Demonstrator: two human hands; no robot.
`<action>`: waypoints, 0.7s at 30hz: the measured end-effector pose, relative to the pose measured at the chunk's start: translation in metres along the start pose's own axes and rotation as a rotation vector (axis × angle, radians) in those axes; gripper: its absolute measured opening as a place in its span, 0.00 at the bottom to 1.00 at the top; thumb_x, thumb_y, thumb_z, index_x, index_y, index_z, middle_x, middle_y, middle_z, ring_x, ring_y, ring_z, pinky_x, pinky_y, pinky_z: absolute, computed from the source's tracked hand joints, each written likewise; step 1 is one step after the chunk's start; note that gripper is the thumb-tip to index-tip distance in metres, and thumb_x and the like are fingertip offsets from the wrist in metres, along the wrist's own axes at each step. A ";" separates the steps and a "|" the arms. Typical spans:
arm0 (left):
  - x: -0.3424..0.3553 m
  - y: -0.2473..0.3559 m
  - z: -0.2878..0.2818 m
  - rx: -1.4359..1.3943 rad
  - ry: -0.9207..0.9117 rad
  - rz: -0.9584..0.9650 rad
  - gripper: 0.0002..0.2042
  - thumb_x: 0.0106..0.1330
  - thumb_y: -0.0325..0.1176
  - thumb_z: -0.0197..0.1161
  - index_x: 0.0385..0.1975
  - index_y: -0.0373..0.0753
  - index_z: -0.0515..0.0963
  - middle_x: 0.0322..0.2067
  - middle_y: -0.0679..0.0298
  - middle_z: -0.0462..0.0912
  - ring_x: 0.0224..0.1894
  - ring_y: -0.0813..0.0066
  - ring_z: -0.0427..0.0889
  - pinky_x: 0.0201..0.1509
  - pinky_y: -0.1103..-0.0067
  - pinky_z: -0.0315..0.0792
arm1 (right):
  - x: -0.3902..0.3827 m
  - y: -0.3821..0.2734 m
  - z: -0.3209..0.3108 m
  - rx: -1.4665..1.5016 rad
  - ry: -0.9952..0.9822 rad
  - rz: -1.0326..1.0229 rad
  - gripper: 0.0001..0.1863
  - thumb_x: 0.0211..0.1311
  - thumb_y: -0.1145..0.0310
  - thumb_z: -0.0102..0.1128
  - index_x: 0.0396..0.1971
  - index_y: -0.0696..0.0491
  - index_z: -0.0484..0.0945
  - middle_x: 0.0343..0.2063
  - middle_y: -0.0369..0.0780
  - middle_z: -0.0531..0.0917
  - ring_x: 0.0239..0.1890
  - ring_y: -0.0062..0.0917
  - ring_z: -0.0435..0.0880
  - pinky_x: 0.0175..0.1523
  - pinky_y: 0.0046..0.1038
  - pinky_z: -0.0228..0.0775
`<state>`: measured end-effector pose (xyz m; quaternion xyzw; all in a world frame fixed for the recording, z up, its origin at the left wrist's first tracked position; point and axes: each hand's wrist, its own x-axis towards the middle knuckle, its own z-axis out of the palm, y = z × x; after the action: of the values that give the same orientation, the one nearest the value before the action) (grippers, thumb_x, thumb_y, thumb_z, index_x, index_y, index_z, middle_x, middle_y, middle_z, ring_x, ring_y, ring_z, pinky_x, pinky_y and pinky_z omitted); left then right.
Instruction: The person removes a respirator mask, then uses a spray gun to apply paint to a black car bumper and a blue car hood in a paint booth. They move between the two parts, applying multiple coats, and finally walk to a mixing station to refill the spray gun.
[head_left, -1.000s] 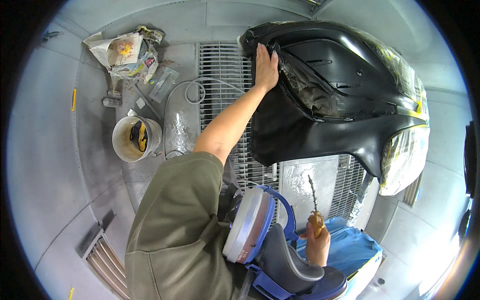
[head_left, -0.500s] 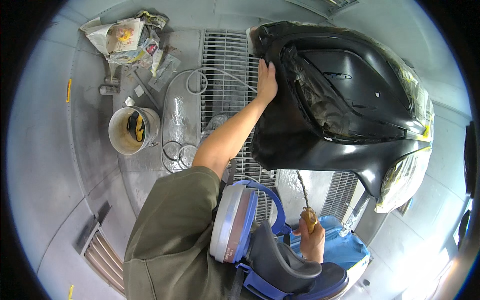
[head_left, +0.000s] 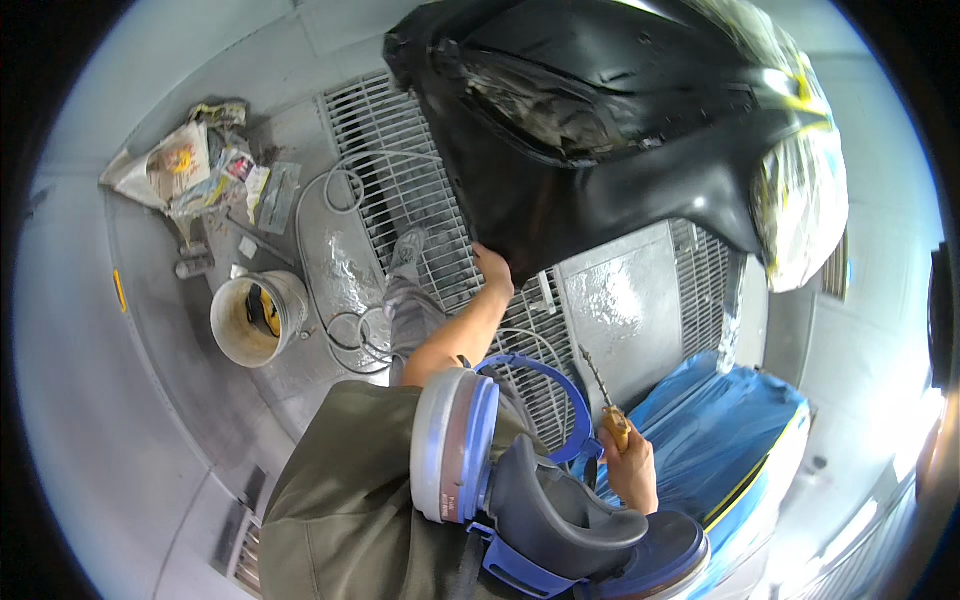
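While I look down through the head camera, I see the left hand (head_left: 493, 268) at the lower left corner of a large black body panel (head_left: 540, 215). This hand touches the panel's edge, but some of its fingers are hidden from me, so I cannot tell if it grips or only rests there. The right hand (head_left: 630, 475) is closed around the yellow handle of a tool (head_left: 614, 421), whose long, thin, ridged shaft points up and to the left. This tool is below the panel in my view and apart from it.

The panel fills the upper middle, and at its right side I see whitish clear film (head_left: 808, 215). Just beside the right hand there is a blue sheet (head_left: 690, 440). A blue and grey respirator mask (head_left: 525, 490) appears, for my eye, between the olive sleeve (head_left: 340, 480) and this hand. Left of the panel I see a floor grating (head_left: 365, 120), with a grey shoe (head_left: 405, 252) at its edge and a pale hose (head_left: 390, 153) in loops. Farther left stands a white bucket (head_left: 290, 308) with a yellow and black object (head_left: 264, 312) inside, and above it in my view is crumpled paper (head_left: 180, 165).
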<state>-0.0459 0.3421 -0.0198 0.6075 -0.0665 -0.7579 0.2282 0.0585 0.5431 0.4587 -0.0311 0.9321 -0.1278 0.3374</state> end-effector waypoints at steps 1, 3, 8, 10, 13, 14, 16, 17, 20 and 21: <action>-0.006 0.019 0.011 -0.066 -0.028 -0.016 0.42 0.82 0.62 0.37 0.71 0.22 0.63 0.72 0.39 0.66 0.72 0.48 0.69 0.76 0.66 0.62 | -0.005 0.011 0.003 0.049 0.000 0.012 0.15 0.73 0.60 0.64 0.44 0.59 0.80 0.23 0.46 0.85 0.27 0.32 0.91 0.36 0.33 0.78; -0.029 0.060 0.038 0.009 0.014 0.208 0.40 0.82 0.60 0.40 0.67 0.19 0.66 0.69 0.36 0.69 0.68 0.45 0.73 0.74 0.65 0.66 | -0.014 0.029 0.010 0.107 -0.006 0.073 0.15 0.73 0.60 0.63 0.47 0.58 0.81 0.24 0.45 0.86 0.28 0.30 0.91 0.38 0.32 0.78; -0.122 0.131 0.092 0.394 -0.063 0.725 0.41 0.84 0.54 0.35 0.76 0.16 0.42 0.79 0.31 0.37 0.83 0.44 0.38 0.86 0.62 0.32 | -0.026 0.051 0.022 0.188 0.018 0.048 0.18 0.74 0.60 0.63 0.53 0.58 0.81 0.27 0.44 0.88 0.29 0.28 0.91 0.39 0.31 0.79; -0.131 0.150 0.100 0.412 -0.052 0.712 0.40 0.84 0.54 0.33 0.76 0.18 0.42 0.79 0.33 0.39 0.83 0.46 0.40 0.86 0.62 0.34 | -0.027 0.051 0.021 0.200 -0.001 0.047 0.18 0.74 0.60 0.63 0.53 0.58 0.81 0.27 0.44 0.88 0.30 0.28 0.91 0.39 0.31 0.79; -0.101 0.135 0.075 0.513 -0.148 1.053 0.39 0.84 0.53 0.32 0.77 0.20 0.42 0.80 0.36 0.40 0.83 0.47 0.40 0.86 0.63 0.34 | -0.024 0.047 0.020 0.172 0.003 0.034 0.17 0.74 0.61 0.62 0.53 0.58 0.81 0.28 0.45 0.88 0.30 0.29 0.92 0.40 0.30 0.79; -0.083 0.117 0.062 0.442 -0.150 0.961 0.38 0.85 0.53 0.32 0.77 0.21 0.43 0.80 0.37 0.41 0.83 0.47 0.40 0.86 0.63 0.35 | -0.021 0.045 0.020 0.168 -0.025 0.023 0.17 0.74 0.63 0.61 0.54 0.58 0.81 0.28 0.43 0.87 0.30 0.27 0.91 0.39 0.29 0.79; -0.048 0.061 0.022 0.339 -0.190 0.735 0.38 0.85 0.53 0.33 0.78 0.22 0.45 0.80 0.39 0.41 0.84 0.50 0.40 0.86 0.65 0.36 | -0.016 0.042 0.021 0.176 -0.049 -0.003 0.18 0.75 0.67 0.59 0.58 0.60 0.80 0.27 0.39 0.83 0.28 0.23 0.87 0.38 0.27 0.78; -0.032 0.032 0.005 0.302 -0.173 0.534 0.38 0.85 0.54 0.32 0.77 0.22 0.46 0.80 0.39 0.44 0.83 0.51 0.44 0.85 0.65 0.39 | -0.013 0.041 0.022 0.157 -0.069 0.000 0.17 0.75 0.67 0.59 0.57 0.60 0.80 0.28 0.40 0.84 0.28 0.23 0.88 0.38 0.28 0.78; -0.004 -0.012 -0.022 0.049 -0.191 0.110 0.38 0.85 0.56 0.32 0.77 0.23 0.50 0.78 0.41 0.53 0.79 0.52 0.56 0.84 0.65 0.48 | -0.007 0.038 0.020 0.053 -0.082 -0.017 0.16 0.74 0.66 0.61 0.53 0.60 0.81 0.28 0.40 0.84 0.29 0.24 0.88 0.39 0.28 0.79; -0.003 -0.004 -0.019 0.002 -0.234 0.127 0.38 0.85 0.56 0.32 0.76 0.22 0.52 0.76 0.39 0.57 0.76 0.48 0.63 0.82 0.64 0.53 | -0.007 0.036 0.018 0.048 -0.072 -0.026 0.15 0.74 0.66 0.61 0.53 0.60 0.81 0.28 0.40 0.84 0.29 0.24 0.88 0.39 0.28 0.79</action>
<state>-0.0281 0.3503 -0.0241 0.5097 -0.1318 -0.8076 0.2655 0.0764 0.5752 0.4398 -0.0395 0.9156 -0.1534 0.3696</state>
